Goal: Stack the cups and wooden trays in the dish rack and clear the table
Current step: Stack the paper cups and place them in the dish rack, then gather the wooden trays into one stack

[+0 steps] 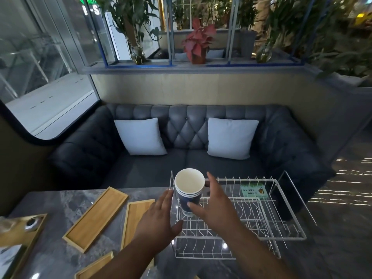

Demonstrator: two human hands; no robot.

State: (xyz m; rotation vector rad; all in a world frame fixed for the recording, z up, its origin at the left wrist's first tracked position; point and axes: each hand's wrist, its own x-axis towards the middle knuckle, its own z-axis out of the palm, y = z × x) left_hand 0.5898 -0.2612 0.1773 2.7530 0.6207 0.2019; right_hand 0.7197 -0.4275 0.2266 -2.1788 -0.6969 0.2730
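A stack of blue paper cups (188,195) with white insides stands upright in the left end of the white wire dish rack (281,236). My right hand (215,206) wraps around the stack from the right, thumb pressed on its lower front and fingers reaching behind the rim. My left hand (161,216) hovers just left of the cups with fingers spread, holding nothing. On the grey marble table (50,258) lie three shallow wooden trays: one long tray (94,218) at an angle, a second (136,218) partly under my left arm, and a third (94,266) near the front edge.
A gold-rimmed tray (22,236) with a blurred object sits at the table's left edge. A green card (254,191) shows through the rack's far side. Behind the table is a dark tufted sofa (185,135) with two white cushions.
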